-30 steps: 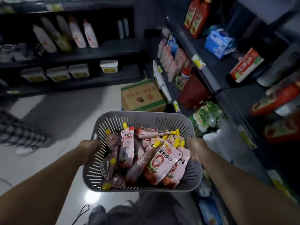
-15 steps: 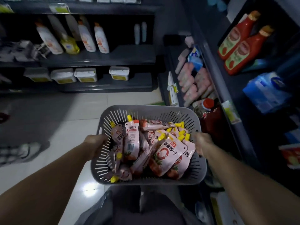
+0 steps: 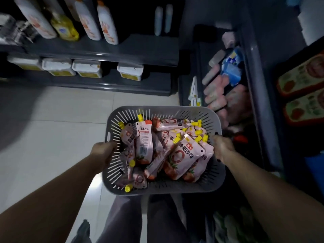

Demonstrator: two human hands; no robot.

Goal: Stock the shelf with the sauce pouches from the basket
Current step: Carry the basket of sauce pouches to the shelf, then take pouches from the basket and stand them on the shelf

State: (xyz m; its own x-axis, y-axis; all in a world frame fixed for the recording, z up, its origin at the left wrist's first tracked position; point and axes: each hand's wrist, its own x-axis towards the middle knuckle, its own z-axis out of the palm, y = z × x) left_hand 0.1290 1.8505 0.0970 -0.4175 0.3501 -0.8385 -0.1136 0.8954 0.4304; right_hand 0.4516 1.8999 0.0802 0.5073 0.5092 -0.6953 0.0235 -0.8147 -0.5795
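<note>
**Between both hands, a full basket**

The left hand curls over the left rim of the grey basket, and the right hand clamps the opposite rim. Between them the yellow-capped sauce pouches lie heaped inside. Beyond the right hand, the dark shelf holds pink packs.

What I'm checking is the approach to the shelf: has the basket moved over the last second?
Yes. The basket has moved forward along the aisle: its far corner now sits beside the shelved pink packs, which lay well ahead before.
</note>
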